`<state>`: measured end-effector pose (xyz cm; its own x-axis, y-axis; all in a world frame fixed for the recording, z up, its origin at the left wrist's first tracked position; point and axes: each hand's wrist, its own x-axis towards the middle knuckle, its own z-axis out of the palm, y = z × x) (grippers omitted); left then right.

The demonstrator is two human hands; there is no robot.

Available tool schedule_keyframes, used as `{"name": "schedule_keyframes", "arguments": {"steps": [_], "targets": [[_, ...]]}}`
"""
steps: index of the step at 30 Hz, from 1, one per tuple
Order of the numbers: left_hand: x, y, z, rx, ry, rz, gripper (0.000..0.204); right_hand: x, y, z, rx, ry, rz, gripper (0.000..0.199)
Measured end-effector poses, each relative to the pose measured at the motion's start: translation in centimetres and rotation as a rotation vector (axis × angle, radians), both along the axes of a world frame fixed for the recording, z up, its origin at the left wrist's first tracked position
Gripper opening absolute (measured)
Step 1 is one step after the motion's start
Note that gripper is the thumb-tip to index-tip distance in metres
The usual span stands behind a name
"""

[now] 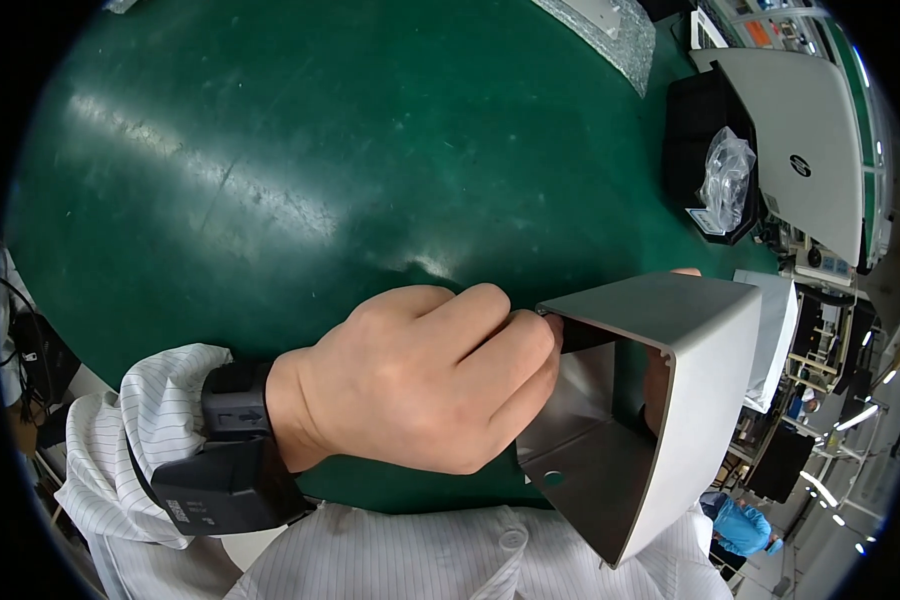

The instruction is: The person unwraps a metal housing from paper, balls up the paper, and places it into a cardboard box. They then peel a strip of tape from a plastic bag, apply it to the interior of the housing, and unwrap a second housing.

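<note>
A grey sheet-metal housing [705, 350], square in section and open at the end towards my left hand, is tilted over the table's near edge. A small round hole shows in its lower inner wall. My left hand [430, 380] is closed, its fingertips tucked at the housing's upper left corner. A dark strip [582, 336] shows just inside the opening beside those fingers; what they pinch is hidden. My right hand [657, 390] grips the housing from the far right side, mostly covered by it. Some of its fingers show through the opening, and a bit shows above the top edge.
The green table [370, 160] spreads ahead. At the right stand a black bin [685, 140] with a clear plastic bag [728, 180] and a grey laptop [810, 150]. Bubble wrap [630, 55] lies at the far edge. A person in blue [742, 525] is in the right background.
</note>
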<state>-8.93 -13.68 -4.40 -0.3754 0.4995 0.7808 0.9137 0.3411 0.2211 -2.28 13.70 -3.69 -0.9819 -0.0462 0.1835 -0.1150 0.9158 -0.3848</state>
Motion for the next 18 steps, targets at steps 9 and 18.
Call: {"name": "schedule_keyframes", "arguments": {"steps": [9, 18], "targets": [[0.8, -0.3, 0.1, -0.114, -0.047, 0.034, 0.024, 0.0, -0.5, 1.2, 0.206, 0.067, 0.002, 0.031], [0.6, 0.6, -1.6, -0.017, -0.121, 0.001, 0.024, -0.6, -0.6, 1.6, 0.427, 0.121, 0.027, 0.031]]}}
